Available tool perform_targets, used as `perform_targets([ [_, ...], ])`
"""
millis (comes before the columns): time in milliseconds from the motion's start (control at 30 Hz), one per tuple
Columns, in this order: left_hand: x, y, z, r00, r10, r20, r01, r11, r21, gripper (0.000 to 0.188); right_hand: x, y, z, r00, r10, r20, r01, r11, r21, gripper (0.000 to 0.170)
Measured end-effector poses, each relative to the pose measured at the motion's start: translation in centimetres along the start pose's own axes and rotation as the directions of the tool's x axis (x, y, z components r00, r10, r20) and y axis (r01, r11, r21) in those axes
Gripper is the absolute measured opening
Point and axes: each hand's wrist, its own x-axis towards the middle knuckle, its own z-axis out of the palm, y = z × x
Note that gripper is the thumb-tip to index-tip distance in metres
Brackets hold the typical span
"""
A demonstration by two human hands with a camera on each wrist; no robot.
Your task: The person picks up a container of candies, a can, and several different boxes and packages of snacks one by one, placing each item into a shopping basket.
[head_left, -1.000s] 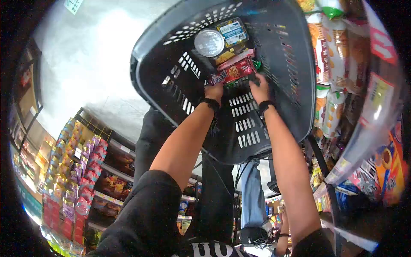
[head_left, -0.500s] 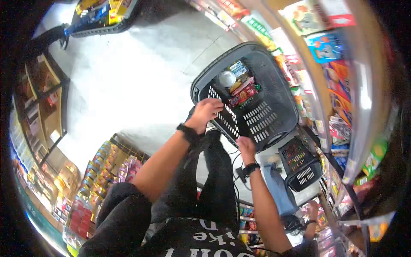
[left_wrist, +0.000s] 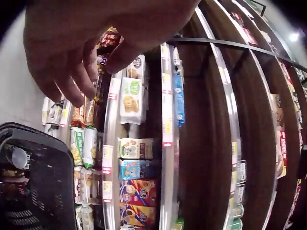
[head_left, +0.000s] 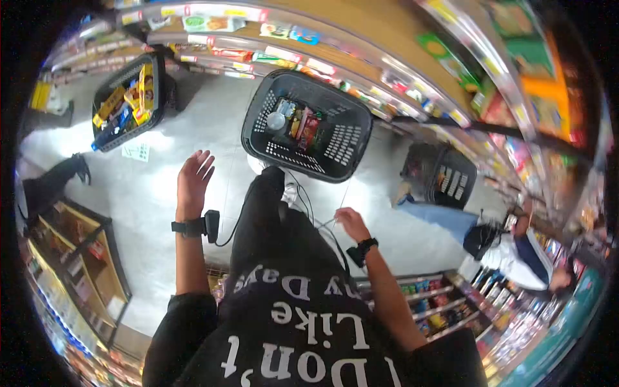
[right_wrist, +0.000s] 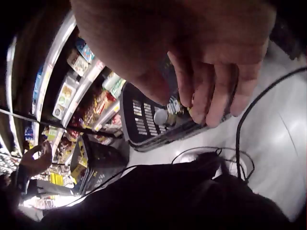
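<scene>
My left hand (head_left: 195,182) hangs in the air at the left of the head view, fingers stretched out and holding nothing. My right hand (head_left: 352,224) is lower and further right, fingers loosely bent, nothing in its grasp. Ahead of both, apart from them, a black shopping basket (head_left: 335,104) stands on the floor beside the shelves. Inside it lie a round container with a pale lid (head_left: 276,121), a red snack packet (head_left: 309,131) and other small packs. In the left wrist view the hand (left_wrist: 91,38) overlaps shelves of packaged snacks (left_wrist: 132,100).
A second basket (head_left: 153,109) with yellow and blue packs stands at the far left. Another dark basket (head_left: 451,180) is at the right, near a person in jeans (head_left: 438,216). Snack shelves (head_left: 361,39) run across the front and right. A cable (right_wrist: 242,120) loops by my legs.
Both hands have come away from the basket: first they were inside it at the red packet, then at its near side. The basket now appears further off, and the view has turned.
</scene>
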Motion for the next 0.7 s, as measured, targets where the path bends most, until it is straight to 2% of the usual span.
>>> perform_targets([
  [33,-1.2,-0.1,0.3,1.000,-0.010,0.020,0.010,1.000,-0.022,0.049,-1.7,-0.6,-1.5,0.999,-0.040,-0.034,0.038,0.998,-0.049,0.018],
  [67,-1.5,-0.1,0.6,0.999,0.002,0.042,0.000,0.999,-0.048,0.048,-2.9,-0.9,-2.6,0.978,-0.174,-0.112,0.164,0.982,-0.088,0.018],
  [100,-1.2,0.7,0.8,0.998,0.031,0.059,-0.026,0.996,-0.083,0.047,-4.0,-1.6,-3.6,0.955,-0.250,-0.160,0.229,0.963,-0.140,0.020],
  [133,-1.8,1.2,1.5,0.984,0.097,0.151,-0.099,0.995,0.007,0.045,-4.6,-1.8,-4.9,0.974,-0.179,-0.140,0.177,0.984,-0.026,0.021],
  [167,-0.3,0.5,0.2,0.930,0.183,0.318,-0.188,0.982,-0.016,0.045,-5.3,-1.5,-5.7,0.958,-0.231,-0.169,0.241,0.970,0.041,0.021],
  [200,-1.4,2.2,1.8,0.926,0.184,0.330,-0.181,0.983,-0.042,0.045,-5.6,-1.3,-6.2,0.969,-0.161,-0.186,0.202,0.952,0.231,0.022],
  [233,-2.5,4.2,4.0,0.950,0.164,0.265,-0.165,0.986,-0.019,0.046,-6.3,-2.3,-7.1,0.973,-0.163,-0.166,0.201,0.948,0.247,0.023],
  [267,-2.9,6.0,5.4,0.951,0.170,0.258,-0.174,0.985,-0.005,0.044,-7.0,-5.3,-7.2,0.982,-0.002,-0.187,0.048,0.969,0.242,0.024],
  [300,-3.1,8.0,6.1,0.930,0.215,0.297,-0.230,0.973,0.017,0.040,-7.7,-8.2,-7.0,0.975,0.006,-0.224,0.050,0.968,0.245,0.024],
  [367,-3.2,12.4,8.0,0.922,0.261,0.286,-0.305,0.944,0.122,0.036,-5.7,-10.9,-6.9,0.960,-0.114,-0.257,0.171,0.962,0.213,0.026],
  [433,-2.4,16.5,8.6,0.885,0.338,0.320,-0.404,0.900,0.166,0.033,-4.1,-17.0,-5.4,0.931,-0.251,-0.265,0.299,0.941,0.160,0.028],
  [533,-0.4,23.1,8.2,0.883,0.358,0.305,-0.424,0.887,0.186,0.032,-1.0,-29.0,-1.1,0.876,-0.440,-0.195,0.476,0.854,0.211,0.028],
  [633,3.0,29.4,6.4,0.899,0.364,0.242,-0.410,0.895,0.177,0.029,0.2,-43.5,5.6,0.877,-0.473,-0.080,0.474,0.828,0.299,0.024],
  [667,4.6,31.0,5.4,0.889,0.387,0.245,-0.424,0.898,0.117,0.029,1.5,-47.0,8.0,0.883,-0.468,-0.044,0.457,0.833,0.311,0.026],
  [700,6.1,32.4,4.6,0.894,0.395,0.212,-0.429,0.892,0.144,0.030,2.5,-50.7,10.3,0.886,-0.463,0.021,0.439,0.852,0.285,0.027],
])
